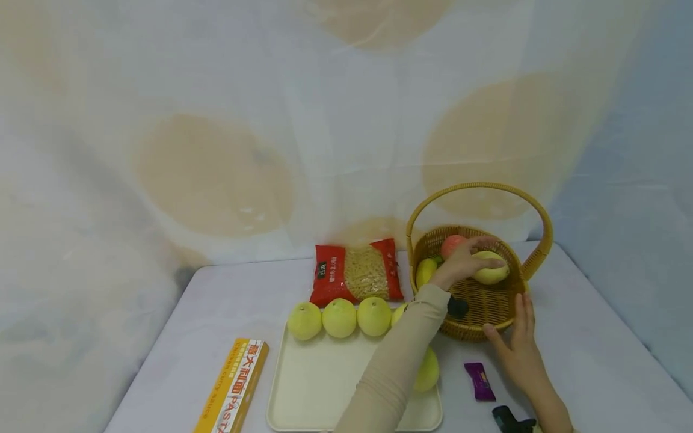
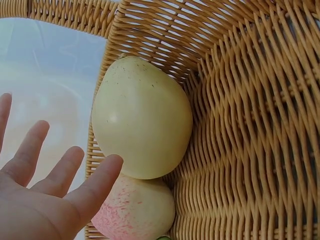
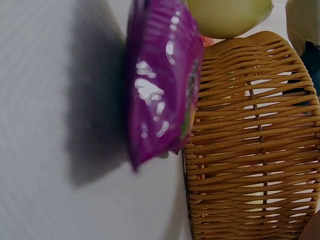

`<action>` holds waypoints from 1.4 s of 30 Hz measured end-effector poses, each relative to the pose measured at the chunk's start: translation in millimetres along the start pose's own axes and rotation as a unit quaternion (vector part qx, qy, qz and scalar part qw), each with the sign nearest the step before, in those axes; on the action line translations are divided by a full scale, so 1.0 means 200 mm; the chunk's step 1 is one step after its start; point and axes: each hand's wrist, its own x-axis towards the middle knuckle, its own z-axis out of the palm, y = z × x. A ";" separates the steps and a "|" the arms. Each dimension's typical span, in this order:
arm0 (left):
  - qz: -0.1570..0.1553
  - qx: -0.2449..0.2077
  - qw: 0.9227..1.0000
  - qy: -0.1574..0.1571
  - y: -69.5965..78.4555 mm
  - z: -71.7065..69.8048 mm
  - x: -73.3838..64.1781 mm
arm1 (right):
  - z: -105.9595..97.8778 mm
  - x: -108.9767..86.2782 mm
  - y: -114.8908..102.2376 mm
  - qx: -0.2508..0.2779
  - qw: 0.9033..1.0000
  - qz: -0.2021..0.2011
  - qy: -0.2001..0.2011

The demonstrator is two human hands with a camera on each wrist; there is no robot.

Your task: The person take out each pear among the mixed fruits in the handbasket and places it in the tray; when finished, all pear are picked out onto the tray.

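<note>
My left hand [image 1: 464,258] is over the wicker basket [image 1: 482,310], fingers spread beside a pale yellow-green, pear-shaped fruit [image 1: 491,269]. In the left wrist view the fingers are straight and one fingertip overlaps the lower edge of that fruit [image 2: 142,117]. A pink-blotched peach [image 2: 137,207] lies against it. Over at the basket's left side is a yellow fruit [image 1: 426,272]. My right hand [image 1: 520,355] rests against the basket's front right outer wall, thumb and fingers extended. Close to the right wrist camera is a purple wrapped packet [image 3: 162,85], beside the basket wall.
Several round yellow-green fruits [image 1: 339,318] line the back and right of a cream tray [image 1: 319,385], partly behind my left sleeve. Behind it lies a red pasta bag [image 1: 357,272]. A yellow pasta box [image 1: 233,385] sits left. The basket's tall handle [image 1: 479,186] arches overhead.
</note>
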 end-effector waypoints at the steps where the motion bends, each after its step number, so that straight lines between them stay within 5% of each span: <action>1: -0.002 0.002 1.000 0.001 0.00 0.00 0.00 | 0.00 0.00 0.00 0.000 1.000 0.000 0.000; 20: -0.032 0.020 0.999 0.002 -0.03 -0.01 0.05 | 0.00 0.00 -0.04 0.001 1.000 -0.007 -0.001; 30: -0.045 0.095 0.994 -0.007 -0.10 0.05 0.09 | 0.00 0.00 -0.02 -0.002 1.000 0.000 0.000; 42: -0.049 0.075 0.995 -0.047 -0.11 0.02 0.12 | -0.01 0.00 -0.02 -0.006 1.000 0.008 -0.007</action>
